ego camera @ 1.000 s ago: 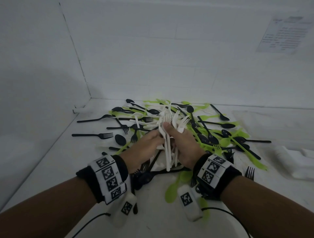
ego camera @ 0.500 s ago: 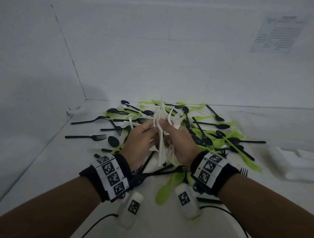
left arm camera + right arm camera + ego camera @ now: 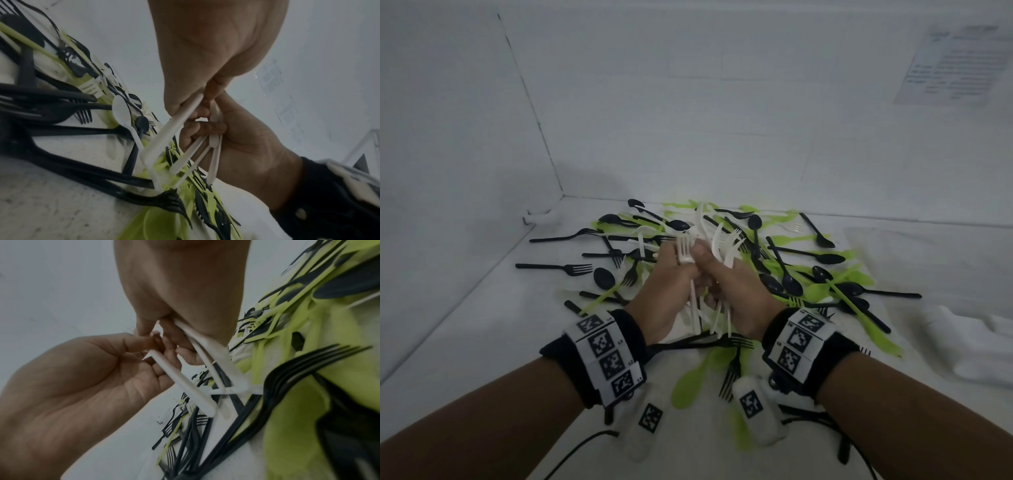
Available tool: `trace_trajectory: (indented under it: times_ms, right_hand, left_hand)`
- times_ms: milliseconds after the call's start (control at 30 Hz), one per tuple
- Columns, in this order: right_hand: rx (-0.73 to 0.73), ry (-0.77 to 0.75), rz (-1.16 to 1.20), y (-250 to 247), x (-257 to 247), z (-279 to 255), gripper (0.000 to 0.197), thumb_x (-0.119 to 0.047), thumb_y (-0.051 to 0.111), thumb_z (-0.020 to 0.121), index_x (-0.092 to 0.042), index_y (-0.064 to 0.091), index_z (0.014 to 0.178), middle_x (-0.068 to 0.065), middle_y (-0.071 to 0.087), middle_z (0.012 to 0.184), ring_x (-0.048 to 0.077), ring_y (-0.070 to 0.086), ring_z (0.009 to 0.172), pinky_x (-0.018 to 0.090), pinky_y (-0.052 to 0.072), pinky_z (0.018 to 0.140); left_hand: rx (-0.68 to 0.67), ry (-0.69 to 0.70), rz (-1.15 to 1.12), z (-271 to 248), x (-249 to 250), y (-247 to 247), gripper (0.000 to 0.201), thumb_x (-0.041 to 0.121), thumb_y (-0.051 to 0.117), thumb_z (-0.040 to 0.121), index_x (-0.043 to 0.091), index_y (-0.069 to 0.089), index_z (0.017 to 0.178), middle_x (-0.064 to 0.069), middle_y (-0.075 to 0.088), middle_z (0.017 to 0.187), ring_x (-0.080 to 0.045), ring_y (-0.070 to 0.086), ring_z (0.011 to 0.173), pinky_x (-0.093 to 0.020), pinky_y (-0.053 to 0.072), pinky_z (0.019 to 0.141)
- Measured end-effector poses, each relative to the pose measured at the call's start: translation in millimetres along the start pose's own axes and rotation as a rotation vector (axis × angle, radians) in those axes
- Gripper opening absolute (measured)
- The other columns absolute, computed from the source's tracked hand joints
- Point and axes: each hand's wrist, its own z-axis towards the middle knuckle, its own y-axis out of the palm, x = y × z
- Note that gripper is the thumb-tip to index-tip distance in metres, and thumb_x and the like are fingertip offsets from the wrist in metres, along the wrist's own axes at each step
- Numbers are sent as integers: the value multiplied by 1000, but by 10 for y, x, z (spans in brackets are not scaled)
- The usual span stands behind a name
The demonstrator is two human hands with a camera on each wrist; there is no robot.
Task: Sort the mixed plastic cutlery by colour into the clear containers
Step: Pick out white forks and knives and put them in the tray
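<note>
My two hands meet above the middle of the pile. My right hand (image 3: 724, 274) grips a bundle of white cutlery (image 3: 726, 245). Its fork heads fan out upward and its handles (image 3: 717, 320) hang below the palm. My left hand (image 3: 678, 265) pinches one white fork (image 3: 683, 248) right against that bundle. In the left wrist view this fork's handle (image 3: 176, 126) slants down from the left hand (image 3: 205, 48), beside the right hand (image 3: 242, 134) curled round several white handles. Under the hands lies the mixed pile of black cutlery (image 3: 787, 277) and green cutlery (image 3: 856, 308).
The pile spreads over a white table (image 3: 482, 325) in a corner of white walls. A faint clear container (image 3: 914, 250) stands at the right, with white objects (image 3: 983, 346) nearer the right edge. A green spoon (image 3: 695, 380) and a black fork (image 3: 731, 377) lie between my wrists.
Both hands have stayed together on the white bundle and risen a little off the pile. The left hand has shifted from the bundle's side to pinching a single white fork.
</note>
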Motion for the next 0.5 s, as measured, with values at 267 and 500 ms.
trace_trajectory:
  times_ms: [267, 500]
  right_hand:
    - [-140, -108, -331, 12, 5, -100, 13, -29, 52, 106, -31, 64, 104, -21, 60, 68, -2, 48, 54, 24, 40, 61]
    - [-206, -148, -557, 33, 140, -128, 29, -46, 52, 104, -37, 63, 129, 1, 70, 92, 14, 55, 73, 37, 48, 69]
  left_hand:
    - [323, -19, -56, 137, 32, -54, 45, 40, 64, 99, 17, 38, 128, -1, 52, 90, -9, 51, 65, -25, 44, 56]
    - [384, -75, -36, 171, 0, -80, 18, 11, 46, 105, 5, 45, 122, -6, 55, 81, -12, 53, 56, -29, 48, 52]
